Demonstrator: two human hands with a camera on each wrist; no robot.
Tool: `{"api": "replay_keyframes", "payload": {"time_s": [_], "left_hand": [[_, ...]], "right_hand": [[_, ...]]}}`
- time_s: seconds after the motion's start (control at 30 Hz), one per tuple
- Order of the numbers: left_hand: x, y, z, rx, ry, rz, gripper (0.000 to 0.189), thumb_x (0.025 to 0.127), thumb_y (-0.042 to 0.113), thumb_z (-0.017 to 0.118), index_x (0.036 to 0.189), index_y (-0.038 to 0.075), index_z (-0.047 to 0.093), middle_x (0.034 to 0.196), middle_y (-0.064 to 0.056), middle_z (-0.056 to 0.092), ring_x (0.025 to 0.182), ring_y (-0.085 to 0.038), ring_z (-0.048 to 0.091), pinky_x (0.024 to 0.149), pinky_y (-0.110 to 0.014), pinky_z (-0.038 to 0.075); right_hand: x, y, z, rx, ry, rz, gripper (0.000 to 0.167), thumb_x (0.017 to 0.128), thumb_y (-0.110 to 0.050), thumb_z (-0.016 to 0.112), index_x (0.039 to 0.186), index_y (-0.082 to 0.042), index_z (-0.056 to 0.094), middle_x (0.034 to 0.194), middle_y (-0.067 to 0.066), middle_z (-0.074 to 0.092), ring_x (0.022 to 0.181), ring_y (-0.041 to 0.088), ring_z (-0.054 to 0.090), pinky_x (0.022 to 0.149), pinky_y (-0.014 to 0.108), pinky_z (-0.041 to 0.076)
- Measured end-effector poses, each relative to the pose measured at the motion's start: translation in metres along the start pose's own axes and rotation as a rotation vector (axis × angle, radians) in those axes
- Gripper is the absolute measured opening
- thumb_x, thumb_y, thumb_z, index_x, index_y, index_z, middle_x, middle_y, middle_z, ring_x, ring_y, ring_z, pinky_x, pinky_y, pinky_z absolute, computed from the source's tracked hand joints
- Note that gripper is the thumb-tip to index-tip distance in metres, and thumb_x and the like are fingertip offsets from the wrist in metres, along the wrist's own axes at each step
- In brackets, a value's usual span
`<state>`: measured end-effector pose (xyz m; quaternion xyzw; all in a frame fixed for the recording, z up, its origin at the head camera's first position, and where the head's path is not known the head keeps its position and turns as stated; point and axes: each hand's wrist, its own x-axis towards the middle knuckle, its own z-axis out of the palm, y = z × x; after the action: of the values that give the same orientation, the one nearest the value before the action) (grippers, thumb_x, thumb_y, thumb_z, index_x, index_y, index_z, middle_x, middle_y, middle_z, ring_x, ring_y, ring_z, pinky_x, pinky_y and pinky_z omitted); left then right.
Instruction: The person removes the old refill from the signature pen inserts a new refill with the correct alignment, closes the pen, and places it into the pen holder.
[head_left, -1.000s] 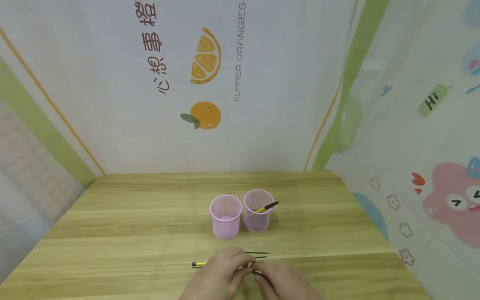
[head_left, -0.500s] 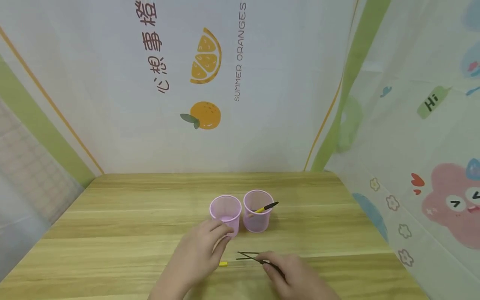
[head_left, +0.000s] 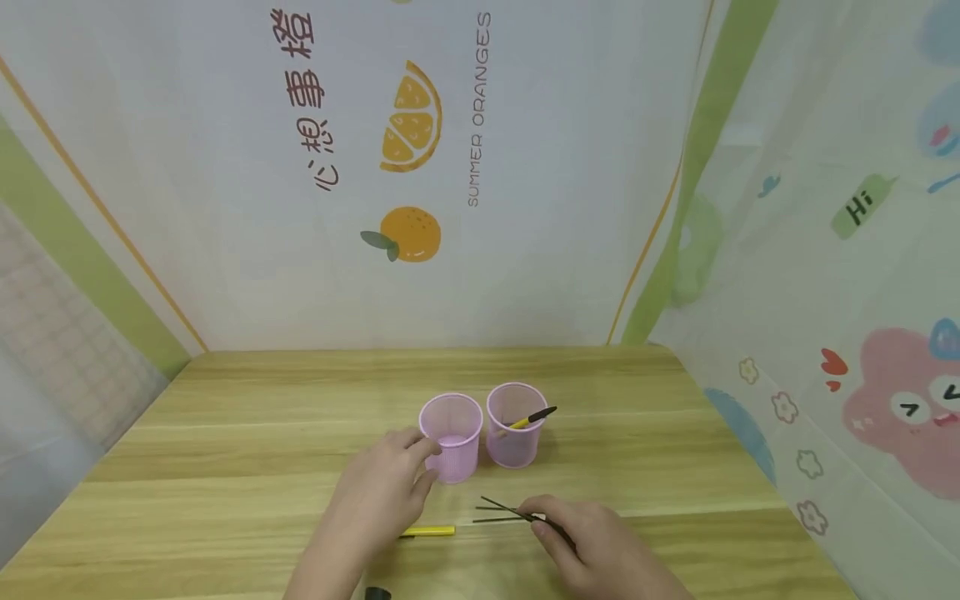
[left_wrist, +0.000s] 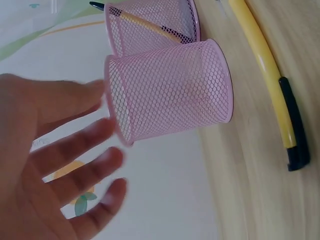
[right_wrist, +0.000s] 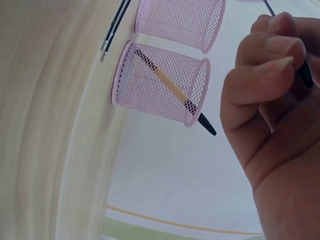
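My left hand is beside the left pink mesh pen cup, fingers spread near its rim; whether they touch it I cannot tell. Nothing lies in that hand. My right hand pinches a black pen section with a thin dark refill sticking out toward the left. Two more thin refills lie on the table just left of those fingers. A yellow pen barrel with a black clip rests on the table, partly hidden by my left hand in the head view.
A second pink mesh cup stands to the right of the first, with a yellow and black pen leaning in it. The wooden table ends at a printed cloth. A dark object shows at the bottom edge.
The hands, close together a second ago, have parted. My left hand moved left and up to the left cup. My right hand shifted slightly right with the black pen section and its refill.
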<state>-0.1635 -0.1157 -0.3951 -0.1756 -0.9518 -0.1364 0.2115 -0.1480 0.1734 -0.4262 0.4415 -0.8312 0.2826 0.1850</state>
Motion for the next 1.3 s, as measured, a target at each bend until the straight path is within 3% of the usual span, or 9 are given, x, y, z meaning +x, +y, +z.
{"api": "replay_keyframes", "payload": {"time_s": [0.17, 0.4, 0.53, 0.63, 0.73, 0.9, 0.97, 1.1, 1.3], "left_hand": [[0.011, 0.002, 0.006, 0.001, 0.038, -0.032, 0.035, 0.089, 0.02, 0.085, 0.122, 0.016, 0.072, 0.124, -0.007, 0.067, 0.097, -0.024, 0.068, 0.068, -0.036, 0.057], [0.017, 0.003, 0.012, -0.029, 0.1, -0.022, 0.038, 0.087, 0.02, 0.086, 0.121, 0.018, 0.068, 0.131, -0.009, 0.065, 0.105, -0.028, 0.068, 0.074, -0.042, 0.059], [0.015, 0.003, 0.012, -0.003, 0.098, -0.029, 0.026, 0.089, 0.02, 0.084, 0.112, 0.016, 0.073, 0.116, -0.005, 0.069, 0.098, -0.023, 0.067, 0.075, -0.039, 0.058], [0.011, 0.002, 0.011, 0.029, 0.084, -0.03, 0.013, 0.088, 0.016, 0.082, 0.099, 0.014, 0.075, 0.095, 0.0, 0.07, 0.083, -0.017, 0.066, 0.069, -0.034, 0.057], [0.003, 0.0, 0.009, 0.043, 0.006, -0.016, 0.011, 0.085, 0.017, 0.082, 0.088, 0.018, 0.072, 0.082, 0.007, 0.068, 0.07, -0.011, 0.061, 0.063, -0.03, 0.052], [-0.015, -0.005, 0.008, -0.085, -0.295, -0.023, 0.025, 0.08, 0.03, 0.091, 0.093, 0.02, 0.072, 0.085, 0.012, 0.068, 0.072, -0.009, 0.059, 0.065, -0.034, 0.05], [-0.018, -0.007, 0.009, -0.117, -0.375, -0.034, 0.029, 0.077, 0.03, 0.093, 0.095, 0.019, 0.073, 0.09, 0.01, 0.068, 0.077, -0.011, 0.061, 0.068, -0.037, 0.053], [-0.02, -0.008, 0.014, -0.104, -0.412, -0.024, 0.026, 0.074, 0.022, 0.094, 0.088, 0.02, 0.073, 0.094, 0.008, 0.065, 0.078, -0.013, 0.06, 0.069, -0.038, 0.054], [-0.023, -0.007, 0.021, -0.178, -0.448, -0.028, 0.026, 0.074, 0.006, 0.084, 0.072, 0.021, 0.062, 0.076, 0.009, 0.053, 0.068, -0.007, 0.046, 0.062, -0.029, 0.044]], "right_hand": [[0.0, -0.001, -0.001, 0.01, -0.004, 0.005, 0.028, 0.101, -0.003, 0.068, 0.122, -0.021, 0.069, 0.095, -0.01, 0.076, 0.078, -0.01, 0.052, 0.072, 0.007, 0.046], [0.001, -0.002, -0.003, 0.007, 0.007, 0.0, 0.028, 0.101, -0.003, 0.067, 0.123, -0.021, 0.068, 0.098, -0.009, 0.077, 0.08, -0.01, 0.056, 0.073, 0.008, 0.048], [0.001, -0.002, -0.003, 0.004, 0.012, 0.008, 0.028, 0.101, -0.003, 0.067, 0.122, -0.021, 0.068, 0.094, -0.011, 0.075, 0.078, -0.011, 0.053, 0.073, 0.007, 0.047], [0.0, -0.003, -0.004, -0.014, 0.007, 0.04, 0.027, 0.101, -0.005, 0.068, 0.121, -0.023, 0.068, 0.095, -0.012, 0.075, 0.078, -0.011, 0.053, 0.074, 0.007, 0.047], [0.001, -0.004, -0.004, -0.027, -0.011, 0.082, 0.024, 0.103, -0.008, 0.067, 0.121, -0.024, 0.068, 0.099, -0.013, 0.076, 0.081, -0.01, 0.057, 0.076, 0.009, 0.05], [0.003, -0.006, -0.005, -0.026, -0.021, 0.074, 0.023, 0.103, -0.009, 0.067, 0.121, -0.023, 0.069, 0.102, -0.012, 0.077, 0.085, -0.009, 0.061, 0.078, 0.011, 0.052], [0.005, -0.006, -0.006, -0.028, -0.015, 0.047, 0.023, 0.103, -0.008, 0.067, 0.121, -0.022, 0.069, 0.102, -0.012, 0.077, 0.085, -0.009, 0.061, 0.077, 0.011, 0.051], [0.006, -0.006, -0.006, -0.028, -0.011, 0.045, 0.024, 0.103, -0.008, 0.067, 0.122, -0.023, 0.068, 0.102, -0.013, 0.077, 0.085, -0.009, 0.061, 0.077, 0.011, 0.051], [0.003, -0.005, -0.006, -0.023, -0.011, 0.022, 0.025, 0.102, -0.007, 0.067, 0.122, -0.022, 0.068, 0.1, -0.011, 0.077, 0.083, -0.01, 0.058, 0.076, 0.01, 0.051]]}}
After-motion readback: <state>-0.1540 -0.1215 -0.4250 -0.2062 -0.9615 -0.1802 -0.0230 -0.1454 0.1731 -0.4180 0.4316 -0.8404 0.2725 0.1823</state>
